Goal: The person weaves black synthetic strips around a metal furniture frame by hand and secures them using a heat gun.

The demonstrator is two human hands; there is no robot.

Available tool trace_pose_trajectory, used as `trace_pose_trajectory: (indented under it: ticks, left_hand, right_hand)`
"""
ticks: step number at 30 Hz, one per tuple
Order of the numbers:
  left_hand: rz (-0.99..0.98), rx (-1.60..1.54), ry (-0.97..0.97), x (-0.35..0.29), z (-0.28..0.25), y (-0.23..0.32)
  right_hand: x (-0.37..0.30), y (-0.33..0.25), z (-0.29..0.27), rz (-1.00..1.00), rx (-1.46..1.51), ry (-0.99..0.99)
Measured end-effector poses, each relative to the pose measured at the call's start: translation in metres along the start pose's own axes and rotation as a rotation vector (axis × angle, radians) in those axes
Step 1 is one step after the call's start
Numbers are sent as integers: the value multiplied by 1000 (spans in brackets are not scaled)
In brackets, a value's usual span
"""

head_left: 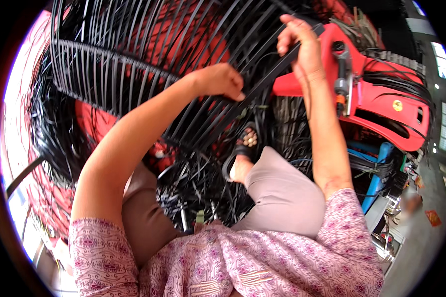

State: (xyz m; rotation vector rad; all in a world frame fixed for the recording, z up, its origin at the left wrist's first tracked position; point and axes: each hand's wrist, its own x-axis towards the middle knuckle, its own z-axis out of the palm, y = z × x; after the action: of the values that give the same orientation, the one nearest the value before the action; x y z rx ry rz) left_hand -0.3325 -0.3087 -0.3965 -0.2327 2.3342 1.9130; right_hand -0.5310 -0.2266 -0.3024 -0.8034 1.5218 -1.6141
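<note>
In front of me leans a black frame (111, 58) strung with many close, parallel black plastic strips. My left hand (220, 81) is closed in a pinch at the frame's near side bar, fingertips pointing down to the strips. What it pinches is too small to make out. Farther right, my right hand (302, 47) is bent round the upper end of the flat black side bar (270, 76), fingers curled over it. A thin black strip loops between the two hands.
A red plastic chair (389, 101) stands at right, carrying a grey-and-orange hand tool (340, 81) and a coil of black strip (399, 85). Loose black strips (59, 128) heap up at left and around my sandalled foot (243, 153). A blue tube (376, 175) stands below the chair.
</note>
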Motion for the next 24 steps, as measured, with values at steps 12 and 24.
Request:
trace_pose_trajectory:
  ticks: [12, 24]
  left_hand:
    - [-186, -102, -35, -14, 8, 6]
    - [32, -4, -7, -14, 10, 6]
  right_hand:
    - [-37, -44, -69, 363, -47, -332]
    - [-47, -63, -115, 281, 755, -603]
